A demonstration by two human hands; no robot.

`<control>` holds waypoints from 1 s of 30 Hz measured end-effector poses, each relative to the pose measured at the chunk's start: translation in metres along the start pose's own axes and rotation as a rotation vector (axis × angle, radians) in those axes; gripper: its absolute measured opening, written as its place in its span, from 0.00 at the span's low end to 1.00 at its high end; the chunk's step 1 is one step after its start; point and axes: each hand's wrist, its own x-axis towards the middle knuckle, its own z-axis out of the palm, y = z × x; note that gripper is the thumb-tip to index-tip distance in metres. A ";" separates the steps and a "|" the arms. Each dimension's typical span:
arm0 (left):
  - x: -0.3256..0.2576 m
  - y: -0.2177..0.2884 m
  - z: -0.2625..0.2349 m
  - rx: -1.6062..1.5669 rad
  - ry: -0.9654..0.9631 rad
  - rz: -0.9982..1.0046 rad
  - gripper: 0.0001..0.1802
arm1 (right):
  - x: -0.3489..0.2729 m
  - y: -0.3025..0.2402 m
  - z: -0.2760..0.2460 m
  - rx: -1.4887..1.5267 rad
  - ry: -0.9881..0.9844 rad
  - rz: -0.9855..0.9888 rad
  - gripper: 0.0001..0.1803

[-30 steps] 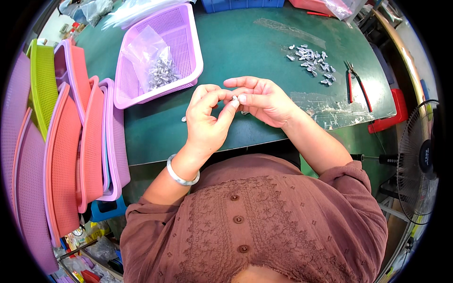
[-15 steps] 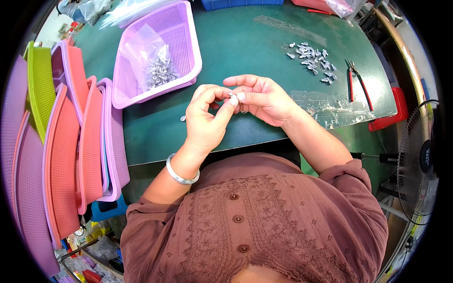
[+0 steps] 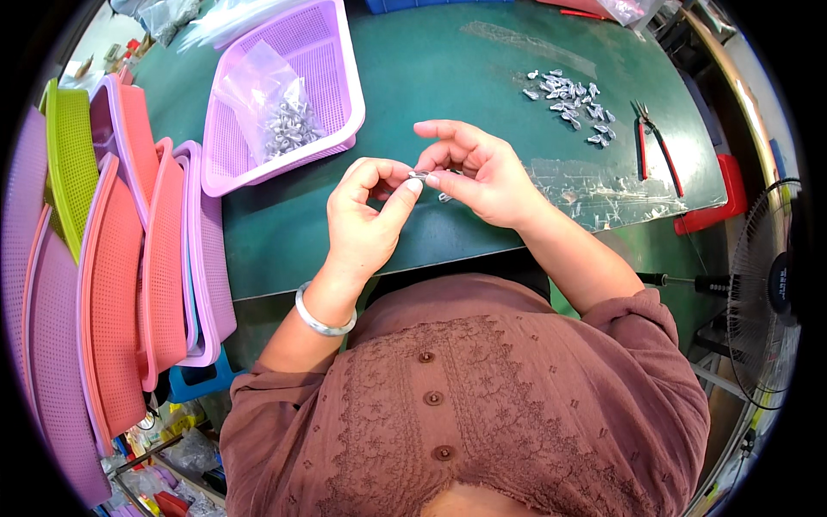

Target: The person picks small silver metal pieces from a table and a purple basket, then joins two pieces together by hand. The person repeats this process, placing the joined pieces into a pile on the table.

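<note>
My left hand and my right hand meet over the near edge of the green table, thumbs and forefingers closed. Between their fingertips is a small silvery metal piece, its exact kind too small to tell. Just below the right fingers another small silvery piece shows in part. A purple mesh basket stands beyond my left hand. Inside it lies a clear plastic bag with many grey metal loop-shaped pieces. Farther right, a loose cluster of small silvery pieces is spread on the table.
Red-handled pliers lie at the table's right. Clear tape strips are stuck on the green table. Nested purple, orange and green baskets crowd the left side. A black fan and a red stool stand right.
My hands have drawn slightly apart at the fingertips, the left one moving a little left, and more of the metal piece between them shows. The small piece on the table left of my hand is now out of sight.
</note>
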 end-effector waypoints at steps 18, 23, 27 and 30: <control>-0.006 -0.002 0.003 -0.289 0.030 -0.167 0.02 | -0.003 0.006 0.004 -0.215 0.019 -0.155 0.32; -0.006 -0.002 0.003 -0.263 0.023 -0.169 0.03 | -0.004 0.006 0.004 -0.170 0.030 -0.146 0.31; -0.004 -0.002 0.000 -0.165 -0.023 -0.184 0.04 | -0.004 0.006 0.004 -0.155 0.025 -0.164 0.31; -0.005 -0.006 -0.001 -0.185 -0.056 -0.186 0.05 | -0.004 0.005 0.004 -0.184 0.032 -0.162 0.31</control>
